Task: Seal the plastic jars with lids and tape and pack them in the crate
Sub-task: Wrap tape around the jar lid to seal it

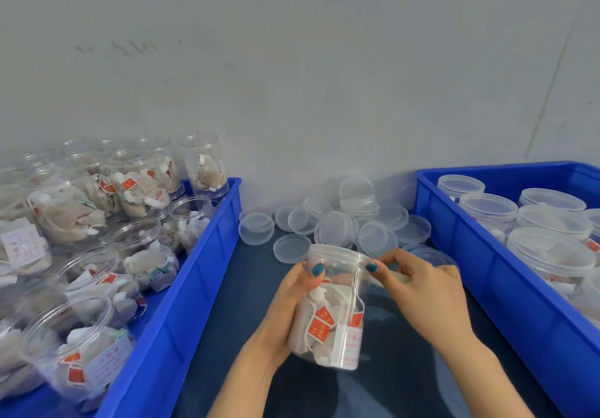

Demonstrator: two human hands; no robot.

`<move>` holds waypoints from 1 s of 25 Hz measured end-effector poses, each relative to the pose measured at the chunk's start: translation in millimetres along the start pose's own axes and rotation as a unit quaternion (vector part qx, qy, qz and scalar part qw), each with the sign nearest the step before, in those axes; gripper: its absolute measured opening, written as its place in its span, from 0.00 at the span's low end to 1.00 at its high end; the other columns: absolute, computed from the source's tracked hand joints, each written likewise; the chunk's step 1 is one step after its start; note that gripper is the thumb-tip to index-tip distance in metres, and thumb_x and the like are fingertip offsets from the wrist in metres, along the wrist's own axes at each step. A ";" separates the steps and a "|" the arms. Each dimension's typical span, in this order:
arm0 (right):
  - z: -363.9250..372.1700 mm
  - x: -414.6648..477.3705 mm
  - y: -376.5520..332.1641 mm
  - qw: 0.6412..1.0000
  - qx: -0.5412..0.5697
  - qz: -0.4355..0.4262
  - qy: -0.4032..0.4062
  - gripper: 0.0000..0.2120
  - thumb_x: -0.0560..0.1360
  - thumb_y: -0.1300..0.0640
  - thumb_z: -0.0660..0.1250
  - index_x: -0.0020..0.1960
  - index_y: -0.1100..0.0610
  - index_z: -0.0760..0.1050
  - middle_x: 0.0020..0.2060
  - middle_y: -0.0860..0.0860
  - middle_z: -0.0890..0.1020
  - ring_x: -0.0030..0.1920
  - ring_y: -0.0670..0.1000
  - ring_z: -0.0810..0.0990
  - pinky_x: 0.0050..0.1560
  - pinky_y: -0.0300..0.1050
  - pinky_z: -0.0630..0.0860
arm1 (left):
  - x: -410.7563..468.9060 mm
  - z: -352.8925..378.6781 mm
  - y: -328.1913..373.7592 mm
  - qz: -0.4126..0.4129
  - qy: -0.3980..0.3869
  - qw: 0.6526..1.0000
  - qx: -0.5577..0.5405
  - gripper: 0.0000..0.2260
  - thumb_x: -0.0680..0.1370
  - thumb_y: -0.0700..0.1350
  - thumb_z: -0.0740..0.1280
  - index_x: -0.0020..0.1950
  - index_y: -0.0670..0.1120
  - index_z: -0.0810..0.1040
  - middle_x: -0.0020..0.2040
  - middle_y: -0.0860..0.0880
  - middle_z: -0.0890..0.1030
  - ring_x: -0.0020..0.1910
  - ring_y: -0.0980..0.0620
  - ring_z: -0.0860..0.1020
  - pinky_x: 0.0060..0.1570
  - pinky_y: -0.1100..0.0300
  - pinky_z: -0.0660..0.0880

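A clear plastic jar (337,307) with tea bags and red tags inside is held over the dark table, a clear lid on its top. My left hand (292,300) grips the jar's left side, thumb on the lid's rim. My right hand (422,287) pinches at the lid's right edge, with what looks like a strip of clear tape between the fingers. A pile of loose clear lids (334,223) lies just behind the jar.
A blue crate (207,255) on the left holds several open jars of tea bags. A second blue crate (480,271) on the right holds several lidded jars. A grey wall stands close behind. The dark table surface (227,336) runs between the crates.
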State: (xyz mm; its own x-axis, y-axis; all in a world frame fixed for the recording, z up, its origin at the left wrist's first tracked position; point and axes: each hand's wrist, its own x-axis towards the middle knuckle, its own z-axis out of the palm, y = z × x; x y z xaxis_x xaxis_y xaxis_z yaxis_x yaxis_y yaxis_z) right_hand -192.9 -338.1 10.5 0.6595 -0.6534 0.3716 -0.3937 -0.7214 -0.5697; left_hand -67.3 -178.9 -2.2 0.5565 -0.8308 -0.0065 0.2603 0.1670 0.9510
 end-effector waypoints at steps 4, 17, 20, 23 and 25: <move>-10.2 -0.1 -2.2 0.988 0.038 -0.027 -0.150 0.26 0.65 0.19 0.46 0.56 0.24 0.70 0.45 0.37 0.84 0.47 0.39 0.81 0.48 0.45 0.79 | -3.4 -8.3 -0.9 -0.114 -0.074 0.988 -0.079 0.35 0.56 0.61 0.81 0.57 0.44 0.84 0.53 0.39 0.83 0.50 0.43 0.82 0.52 0.49 0.79; -12.5 -6.3 -10.7 0.986 0.060 -0.031 -0.154 0.32 0.59 0.15 0.49 0.63 0.17 0.59 0.42 0.35 0.83 0.44 0.39 0.81 0.47 0.43 0.79 | 3.9 -0.6 -0.6 0.154 0.103 0.949 0.256 0.22 0.75 0.59 0.69 0.67 0.56 0.75 0.61 0.59 0.81 0.61 0.60 0.78 0.57 0.64 0.74; -8.7 -8.7 -11.5 0.982 0.093 -0.038 -0.158 0.31 0.65 0.20 0.55 0.67 0.24 0.63 0.45 0.44 0.85 0.46 0.43 0.82 0.53 0.49 0.80 | 2.8 12.7 -13.4 0.130 0.088 0.900 0.407 0.45 0.60 0.66 0.76 0.74 0.64 0.59 0.66 0.65 0.73 0.64 0.64 0.73 0.59 0.60 0.74; -14.2 -8.0 -4.2 0.975 0.101 -0.070 -0.185 0.31 0.68 0.24 0.55 0.70 0.27 0.62 0.40 0.39 0.84 0.39 0.41 0.81 0.51 0.45 0.78 | 2.8 15.3 -13.1 0.140 0.152 0.849 0.486 0.45 0.57 0.68 0.75 0.70 0.67 0.58 0.61 0.67 0.75 0.58 0.64 0.75 0.56 0.59 0.76; -19.2 -7.1 -0.2 0.975 0.093 -0.091 -0.180 0.25 0.71 0.26 0.52 0.69 0.22 0.59 0.36 0.37 0.82 0.36 0.38 0.78 0.43 0.39 0.73 | 2.5 8.9 -6.8 0.137 0.167 0.858 0.467 0.41 0.57 0.68 0.73 0.68 0.68 0.62 0.56 0.69 0.77 0.55 0.66 0.77 0.55 0.58 0.76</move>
State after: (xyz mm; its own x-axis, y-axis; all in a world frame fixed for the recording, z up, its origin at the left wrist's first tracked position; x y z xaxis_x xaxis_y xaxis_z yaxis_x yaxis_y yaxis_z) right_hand -209.9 -337.7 22.1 0.9026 -0.3719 0.2166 -0.1491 -0.7422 -0.6533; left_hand -74.8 -186.8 -5.9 0.7317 -0.6032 0.3173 -0.5746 -0.2955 0.7633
